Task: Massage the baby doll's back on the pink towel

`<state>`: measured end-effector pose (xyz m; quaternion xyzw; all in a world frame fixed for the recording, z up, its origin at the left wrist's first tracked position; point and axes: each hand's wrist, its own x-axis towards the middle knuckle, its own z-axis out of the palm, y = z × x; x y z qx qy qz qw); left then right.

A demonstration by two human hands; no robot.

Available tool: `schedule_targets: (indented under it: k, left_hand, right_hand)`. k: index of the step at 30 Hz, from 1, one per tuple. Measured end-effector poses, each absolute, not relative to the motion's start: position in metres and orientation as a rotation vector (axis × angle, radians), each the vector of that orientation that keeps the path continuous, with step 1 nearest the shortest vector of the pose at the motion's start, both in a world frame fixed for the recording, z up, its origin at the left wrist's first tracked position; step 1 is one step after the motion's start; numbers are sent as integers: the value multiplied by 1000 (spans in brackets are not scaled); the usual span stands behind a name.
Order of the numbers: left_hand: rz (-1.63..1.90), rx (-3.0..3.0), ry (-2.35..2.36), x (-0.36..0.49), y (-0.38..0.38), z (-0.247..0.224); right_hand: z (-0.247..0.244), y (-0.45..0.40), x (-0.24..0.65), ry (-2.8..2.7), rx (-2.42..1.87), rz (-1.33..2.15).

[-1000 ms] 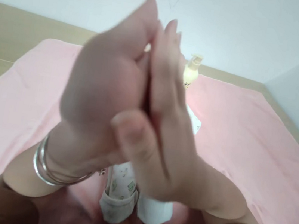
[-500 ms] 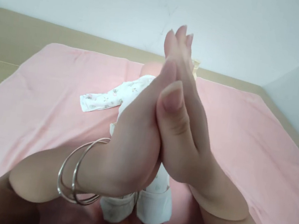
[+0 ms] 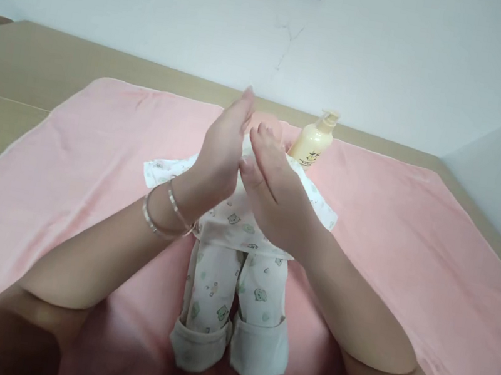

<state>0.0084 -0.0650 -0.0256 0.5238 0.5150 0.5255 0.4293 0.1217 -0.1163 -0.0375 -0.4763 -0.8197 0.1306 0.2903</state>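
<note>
My left hand (image 3: 224,148), with two thin bangles (image 3: 167,215) at the wrist, is held upright with straight fingers. Facing it at a slant is my right hand (image 3: 280,198), its fingers stretched out and the palm turned inward. A narrow gap parts the fingers, and neither hand holds anything. Both are above the chest of a baby doll (image 3: 266,125) that lies on its back, feet toward me. The doll wears a white printed top (image 3: 243,234) and matching trousers (image 3: 214,283) with turned-up cuffs. My hands hide most of its chest and part of its head.
A pale yellow pump bottle (image 3: 312,143) stands beyond my right hand, near the doll's head. Under the doll a pink blanket (image 3: 107,158) covers much of the wooden table (image 3: 62,56). A white wall (image 3: 140,11) rises behind.
My hands were pressed palm to palm, raised close to the camera. They have parted slightly and moved down and away, over the doll's chest. The bottle and the doll's top now show more.
</note>
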Motion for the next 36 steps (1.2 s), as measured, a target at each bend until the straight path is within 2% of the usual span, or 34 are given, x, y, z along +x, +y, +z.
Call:
schedule_targets:
  k: [3,6,9,15,18,21,25,28,32,36]
  left_hand:
    - [1370,1365,1403,5,-26,-69]
    - [1377,1673,1529,2,-10,-105]
    - [1317,1848,1495,1,-11,-123]
    - [1313,1827,1515,1,-13,-126]
    - [1307,1808,1507,1,-12,-125]
    - [1309,1782,1508,1,-13,-125]
    - [1307,1810,1517,0,-14,-125]
    - [1306,1826,1520,0,-13,-127]
    - [1308,1819,1517,0,-13,-127]
    - [1299,1822,1517,0,-13,-127]
  right_hand:
    - [-67,-88,122,-2204,-1394,430]
    - [-92,-60,128,-2240,-1370,292]
    - [-101,-40,140,-2217,-1411,241]
    - [-88,-55,134,-2198,-1809,177]
    - [-86,-71,123,-2359,-1671,54]
    - [-88,-66,124,-2439,-1528,108]
    - [-91,-42,139,-2257,-1659,263]
    - [-94,-44,141,-2138,-1779,232]
    - [-95,-66,129,-2260,-1662,75]
    - [-90,-63,128,-2359,-1577,148]
